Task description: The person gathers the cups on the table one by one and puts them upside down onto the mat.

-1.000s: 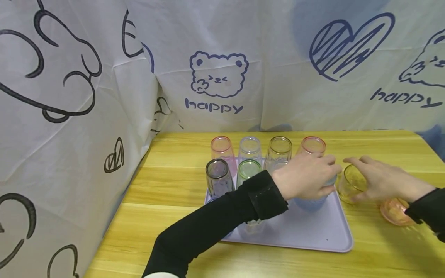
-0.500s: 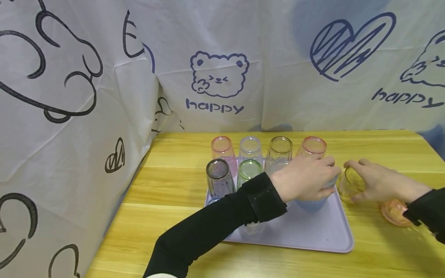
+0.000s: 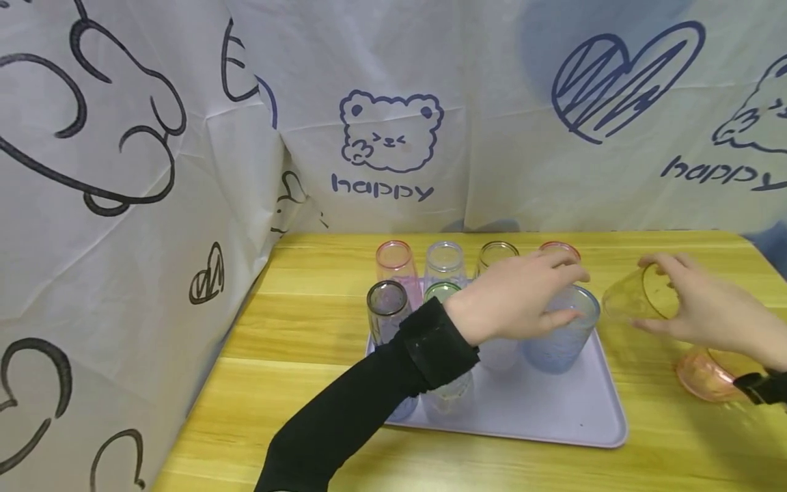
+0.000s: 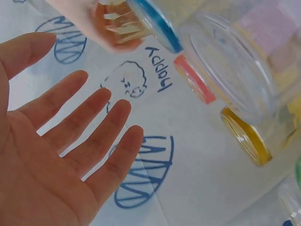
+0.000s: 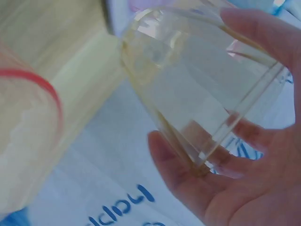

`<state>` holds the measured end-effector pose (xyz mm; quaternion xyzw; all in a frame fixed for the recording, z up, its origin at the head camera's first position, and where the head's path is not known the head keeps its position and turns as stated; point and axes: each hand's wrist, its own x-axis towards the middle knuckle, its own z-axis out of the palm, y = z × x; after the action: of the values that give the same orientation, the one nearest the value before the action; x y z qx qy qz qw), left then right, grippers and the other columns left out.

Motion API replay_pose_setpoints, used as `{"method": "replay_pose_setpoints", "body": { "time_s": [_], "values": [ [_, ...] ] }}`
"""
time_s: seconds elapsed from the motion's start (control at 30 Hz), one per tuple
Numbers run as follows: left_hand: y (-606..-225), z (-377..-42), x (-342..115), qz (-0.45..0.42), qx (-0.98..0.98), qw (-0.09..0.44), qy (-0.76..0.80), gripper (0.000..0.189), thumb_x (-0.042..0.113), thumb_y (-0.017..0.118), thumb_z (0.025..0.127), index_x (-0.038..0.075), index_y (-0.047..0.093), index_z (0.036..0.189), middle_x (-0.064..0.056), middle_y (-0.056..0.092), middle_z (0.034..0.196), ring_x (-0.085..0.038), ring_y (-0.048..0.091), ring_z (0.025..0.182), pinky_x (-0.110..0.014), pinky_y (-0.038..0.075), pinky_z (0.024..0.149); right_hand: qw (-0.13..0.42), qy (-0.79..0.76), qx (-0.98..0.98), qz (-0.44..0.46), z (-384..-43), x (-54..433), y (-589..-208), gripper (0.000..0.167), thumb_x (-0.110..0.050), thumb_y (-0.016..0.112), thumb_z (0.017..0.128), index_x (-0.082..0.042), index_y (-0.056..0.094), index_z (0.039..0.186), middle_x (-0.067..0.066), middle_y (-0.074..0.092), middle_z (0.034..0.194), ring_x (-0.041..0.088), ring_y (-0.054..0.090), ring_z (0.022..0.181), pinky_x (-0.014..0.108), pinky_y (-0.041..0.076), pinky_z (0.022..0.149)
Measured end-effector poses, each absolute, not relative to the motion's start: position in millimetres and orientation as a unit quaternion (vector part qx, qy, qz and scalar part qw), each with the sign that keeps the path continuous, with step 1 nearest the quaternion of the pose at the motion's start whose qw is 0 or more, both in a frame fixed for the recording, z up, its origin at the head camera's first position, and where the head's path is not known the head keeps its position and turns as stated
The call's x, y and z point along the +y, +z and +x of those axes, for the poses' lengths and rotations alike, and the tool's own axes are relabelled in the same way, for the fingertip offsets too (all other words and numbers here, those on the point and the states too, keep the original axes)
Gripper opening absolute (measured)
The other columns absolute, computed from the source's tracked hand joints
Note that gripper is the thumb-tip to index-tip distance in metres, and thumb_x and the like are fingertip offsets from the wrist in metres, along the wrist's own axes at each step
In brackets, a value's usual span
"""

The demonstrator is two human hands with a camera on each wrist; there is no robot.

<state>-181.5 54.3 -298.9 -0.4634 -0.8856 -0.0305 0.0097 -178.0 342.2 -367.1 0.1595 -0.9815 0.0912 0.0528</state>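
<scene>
My left hand (image 3: 516, 295), fingers spread, hovers over the right part of the lilac tray (image 3: 541, 418). Just beyond its fingertips stands a blue-rimmed glass (image 3: 559, 338) on the tray. The left wrist view shows that palm (image 4: 51, 165) bare, holding nothing. To the right of the tray, my right hand (image 3: 722, 311) grips a yellowish clear glass (image 3: 627, 297), tilted on its side with the rim toward the palm. In the right wrist view, thumb and fingers wrap this glass (image 5: 188, 80) near its rim.
Several glasses stand in rows on the tray, among them a pink one (image 3: 395, 263), a dark grey one (image 3: 387, 318) and a green-rimmed one (image 3: 443, 292), partly behind the left arm. On the wooden table (image 3: 307, 328) at right is an orange glass (image 3: 703, 376). Printed cloth (image 3: 522, 171) hangs behind.
My left hand has let go of the blue-rimmed glass and drawn back left, fingers opening. My right hand has taken hold of the yellowish glass and tipped it, moving slightly right.
</scene>
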Motion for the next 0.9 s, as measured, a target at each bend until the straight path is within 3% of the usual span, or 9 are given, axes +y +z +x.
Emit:
{"method": "replay_pose_setpoints", "body": {
  "time_s": [0.17, 0.3, 0.4, 0.47, 0.53, 0.6, 0.63, 0.77, 0.9],
  "values": [
    [-299, -189, 39, -0.456, -0.881, 0.024, -0.12, 0.046, 0.039, 0.059, 0.101, 0.021, 0.054, 0.143, 0.004, 0.053, 0.147, -0.01, 0.055, 0.131, -0.023, 0.044, 0.11, 0.15, 0.129, -0.969, 0.15, -172, 338, -348, 0.094, -0.022, 0.097, 0.059, 0.01, 0.046, 0.132, 0.034, 0.053, 0.119, 0.046, 0.06, 0.091, 0.06, 0.054, 0.07],
    [-299, -192, 27, -0.437, -0.878, 0.045, -0.189, 0.045, 0.034, 0.061, 0.1, 0.016, 0.055, 0.141, 0.002, 0.057, 0.14, -0.012, 0.057, 0.127, -0.022, 0.045, 0.109, 0.195, 0.183, -0.955, 0.126, -166, 329, -337, 0.097, -0.013, 0.096, 0.059, 0.009, 0.043, 0.138, 0.033, 0.05, 0.125, 0.049, 0.054, 0.102, 0.064, 0.051, 0.077],
    [-299, -194, 20, -0.419, -0.874, 0.057, -0.239, 0.045, 0.032, 0.062, 0.1, 0.014, 0.055, 0.141, 0.0, 0.057, 0.141, -0.012, 0.057, 0.126, -0.019, 0.044, 0.109, 0.21, 0.254, -0.939, 0.097, -159, 319, -332, 0.1, -0.009, 0.094, 0.063, 0.003, 0.039, 0.145, 0.03, 0.047, 0.131, 0.039, 0.051, 0.113, 0.033, 0.058, 0.093],
    [-299, -194, 15, -0.41, -0.869, 0.065, -0.27, 0.045, 0.031, 0.061, 0.1, 0.014, 0.053, 0.142, 0.0, 0.056, 0.143, -0.011, 0.057, 0.128, -0.017, 0.043, 0.109, 0.225, 0.311, -0.919, 0.085, -155, 310, -331, 0.098, -0.006, 0.092, 0.066, -0.004, 0.039, 0.148, 0.013, 0.051, 0.132, 0.021, 0.05, 0.117, 0.007, 0.048, 0.096],
    [-299, -193, 11, -0.408, -0.859, 0.07, -0.301, 0.047, 0.03, 0.061, 0.1, 0.013, 0.051, 0.143, -0.002, 0.055, 0.145, -0.012, 0.056, 0.13, -0.017, 0.044, 0.109, 0.241, 0.368, -0.893, 0.093, -152, 302, -332, 0.094, 0.0, 0.089, 0.068, -0.011, 0.042, 0.148, -0.006, 0.052, 0.128, 0.002, 0.05, 0.111, -0.009, 0.033, 0.087],
    [-300, -193, 8, -0.411, -0.847, 0.076, -0.33, 0.048, 0.029, 0.062, 0.1, 0.012, 0.05, 0.144, -0.003, 0.054, 0.146, -0.013, 0.053, 0.136, -0.018, 0.042, 0.112, 0.246, 0.443, -0.853, 0.123, -151, 294, -332, 0.092, 0.011, 0.083, 0.069, -0.012, 0.042, 0.148, -0.014, 0.051, 0.128, -0.007, 0.049, 0.109, -0.004, 0.04, 0.087],
    [-301, -192, 6, -0.413, -0.84, 0.078, -0.343, 0.049, 0.028, 0.062, 0.1, 0.011, 0.049, 0.145, -0.003, 0.053, 0.147, -0.013, 0.052, 0.136, -0.018, 0.041, 0.112, 0.245, 0.483, -0.828, 0.145, -150, 289, -333, 0.091, 0.018, 0.078, 0.07, -0.011, 0.042, 0.148, -0.016, 0.051, 0.128, -0.004, 0.053, 0.11, -0.001, 0.044, 0.087],
    [-304, -189, 1, -0.431, -0.81, 0.092, -0.386, 0.055, 0.025, 0.067, 0.097, 0.009, 0.047, 0.146, -0.006, 0.05, 0.149, -0.014, 0.049, 0.137, -0.018, 0.04, 0.112, 0.202, 0.607, -0.741, 0.205, -143, 273, -337, 0.084, 0.029, 0.063, 0.075, -0.006, 0.039, 0.148, -0.002, 0.052, 0.137, 0.006, 0.059, 0.116, 0.01, 0.055, 0.084],
    [-306, -186, -3, -0.462, -0.776, 0.096, -0.419, 0.065, 0.023, 0.072, 0.093, 0.008, 0.043, 0.148, -0.008, 0.047, 0.151, -0.015, 0.049, 0.135, -0.016, 0.042, 0.108, 0.135, 0.728, -0.633, 0.228, -136, 256, -345, 0.07, 0.025, 0.052, 0.085, -0.005, 0.038, 0.148, 0.005, 0.054, 0.138, 0.012, 0.062, 0.118, 0.019, 0.058, 0.089]
  ]
}}
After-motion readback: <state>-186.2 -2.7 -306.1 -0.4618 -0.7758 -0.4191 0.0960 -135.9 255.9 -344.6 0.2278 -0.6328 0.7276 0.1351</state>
